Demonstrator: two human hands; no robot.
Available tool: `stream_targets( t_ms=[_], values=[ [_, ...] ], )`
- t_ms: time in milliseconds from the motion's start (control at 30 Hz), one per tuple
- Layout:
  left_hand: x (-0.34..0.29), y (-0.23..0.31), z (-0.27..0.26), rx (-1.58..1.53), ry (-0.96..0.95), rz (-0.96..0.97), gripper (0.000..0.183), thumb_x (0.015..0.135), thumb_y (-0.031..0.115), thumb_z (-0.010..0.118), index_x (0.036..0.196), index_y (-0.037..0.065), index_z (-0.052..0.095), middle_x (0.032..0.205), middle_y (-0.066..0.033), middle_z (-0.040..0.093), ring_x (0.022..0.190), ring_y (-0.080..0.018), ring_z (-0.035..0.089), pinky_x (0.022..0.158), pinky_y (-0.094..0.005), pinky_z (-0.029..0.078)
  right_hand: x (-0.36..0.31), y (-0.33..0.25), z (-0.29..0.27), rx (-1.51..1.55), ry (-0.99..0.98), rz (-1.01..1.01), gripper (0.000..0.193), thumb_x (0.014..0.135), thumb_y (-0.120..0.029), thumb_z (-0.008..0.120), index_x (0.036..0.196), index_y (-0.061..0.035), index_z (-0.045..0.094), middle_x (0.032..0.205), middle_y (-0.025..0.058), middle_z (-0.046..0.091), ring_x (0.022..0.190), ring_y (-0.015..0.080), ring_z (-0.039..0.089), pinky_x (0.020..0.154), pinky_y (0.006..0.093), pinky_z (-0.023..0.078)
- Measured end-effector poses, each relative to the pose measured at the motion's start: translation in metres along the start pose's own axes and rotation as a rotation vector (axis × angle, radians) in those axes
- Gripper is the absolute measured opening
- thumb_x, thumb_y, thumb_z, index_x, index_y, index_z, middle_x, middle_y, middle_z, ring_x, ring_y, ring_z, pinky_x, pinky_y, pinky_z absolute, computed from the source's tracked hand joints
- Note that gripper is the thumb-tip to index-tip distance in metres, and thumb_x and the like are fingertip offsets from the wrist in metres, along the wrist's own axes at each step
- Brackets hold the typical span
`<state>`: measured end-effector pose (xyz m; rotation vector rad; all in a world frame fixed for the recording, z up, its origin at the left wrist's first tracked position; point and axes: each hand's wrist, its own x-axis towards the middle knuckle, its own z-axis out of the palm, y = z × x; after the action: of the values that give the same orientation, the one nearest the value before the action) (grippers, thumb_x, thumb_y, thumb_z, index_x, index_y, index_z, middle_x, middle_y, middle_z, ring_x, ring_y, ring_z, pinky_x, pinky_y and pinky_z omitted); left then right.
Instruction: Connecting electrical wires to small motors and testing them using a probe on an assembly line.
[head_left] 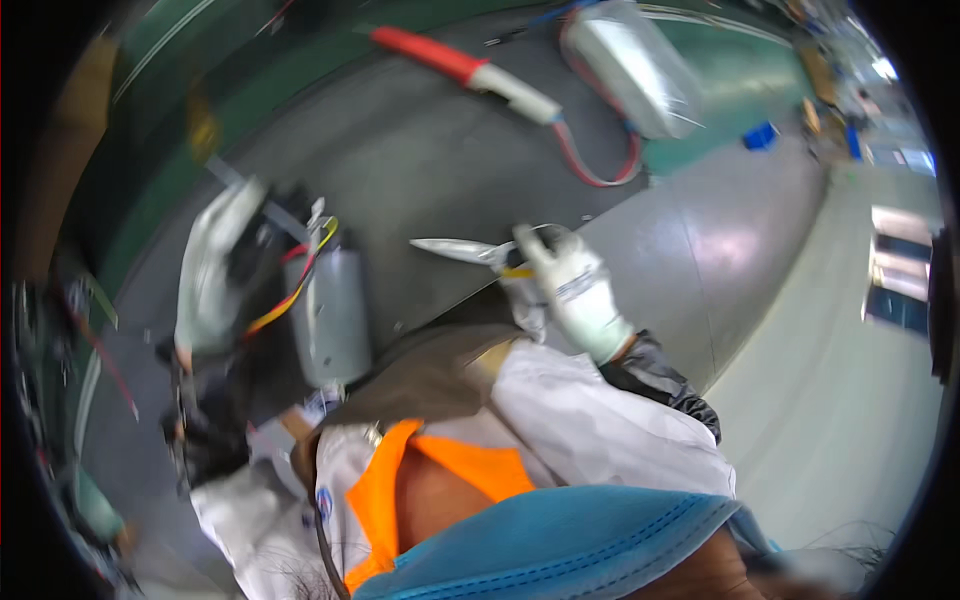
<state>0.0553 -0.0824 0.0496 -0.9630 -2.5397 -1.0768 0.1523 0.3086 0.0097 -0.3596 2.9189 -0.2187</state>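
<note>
My right hand [583,300], in a white glove, grips a pair of scissors [457,250]; the blades point left and look closed. On the left, my gloved left hand [212,270] is blurred by motion. A flat grey strip [284,220] passes through its curled fingers, which seem closed on it. Just to the right of that hand is a grey cylinder [333,318], like a motor body. Red and yellow wires [300,285] curve from its top along its side. Whether the left hand touches these wires cannot be made out.
A red and white handheld tool [470,72] with a looped red and grey cable lies at the far side of the dark worktop [420,150]. Beside it is a shiny wrapped block [635,70]. A small blue object [760,136] sits at the far right.
</note>
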Motion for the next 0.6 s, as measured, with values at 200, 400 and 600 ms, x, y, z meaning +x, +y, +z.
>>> stream_targets(
  t_ms=[200,400,600],
  values=[
    [0.000,-0.013,0.014,-0.673,0.078,-0.513,0.049,0.079,0.000,0.072,0.127,-0.004,0.062,0.123,-0.0232,0.066,0.112,-0.0359,0.067,0.101,-0.0443,0.050,0.031,0.014,-0.025,1.187,-0.117,0.070,0.067,0.090,-0.015,0.076,0.148,0.0002,0.047,0.138,0.0133,0.061,0.117,0.0150,0.064,0.095,0.0300,0.054],
    [-0.007,-0.016,0.003,-1.114,0.035,-0.475,0.049,0.108,0.038,0.048,0.129,-0.005,0.060,0.112,-0.0107,0.069,0.103,-0.0144,0.064,0.094,-0.0310,0.050,0.105,-0.049,-0.046,0.543,-0.237,-0.521,0.081,0.087,-0.038,0.079,0.151,-0.0033,0.043,0.132,0.0222,0.063,0.113,0.0308,0.067,0.094,0.0381,0.053],
    [-0.018,-0.039,-0.002,-0.338,0.025,-0.149,0.047,0.104,0.029,0.048,0.134,-0.007,0.058,0.123,-0.0222,0.067,0.113,-0.0293,0.064,0.101,-0.0371,0.048,0.105,-0.095,-0.064,0.043,-0.172,-0.559,0.073,0.086,-0.039,0.079,0.146,-0.0085,0.050,0.101,0.0179,0.070,0.092,0.0346,0.070,0.080,0.0441,0.055]
  ],
)
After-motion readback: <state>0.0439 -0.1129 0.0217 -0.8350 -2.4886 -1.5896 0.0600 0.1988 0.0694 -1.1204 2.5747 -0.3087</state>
